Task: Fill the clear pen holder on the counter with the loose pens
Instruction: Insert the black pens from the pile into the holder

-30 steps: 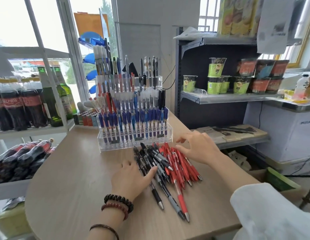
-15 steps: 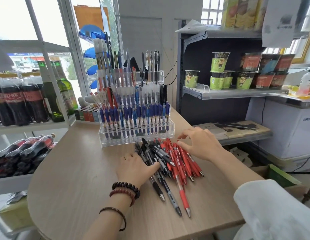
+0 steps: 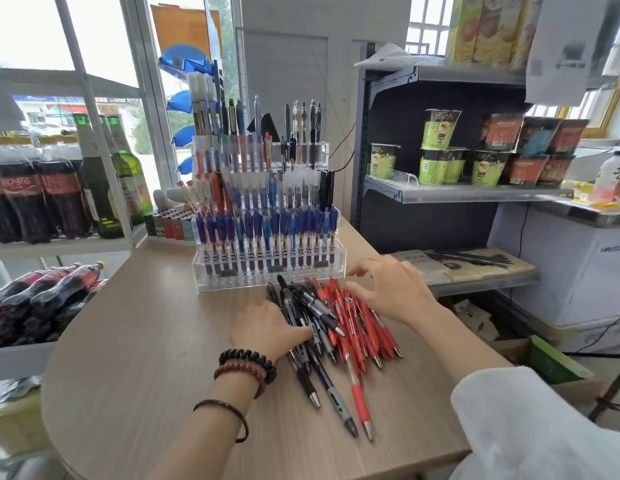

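Observation:
A clear tiered pen holder (image 3: 204,285) stands on the wooden counter (image 3: 145,341), its upper rows full of blue, black and white pens; the lowest front row looks vacant. Just in front of it lies a heap of loose pens: black pens (image 3: 313,308) on the left, red pens (image 3: 357,323) on the right. My left hand (image 3: 267,327) rests on the left side of the black pens, thumb laid over them. My right hand (image 3: 388,289) lies on the red pens, fingers spread and pointing left.
Cola and green glass bottles (image 3: 59,188) fill a rack at the left. A dark metal shelf (image 3: 457,194) with noodle cups stands right of the counter, cardboard boxes (image 3: 551,362) below it. Small boxes (image 3: 170,223) sit behind the holder.
The camera has shifted a little, so the scene sits slightly higher. Both hands stay on the pen heap, the left one pressed a bit further into the black pens.

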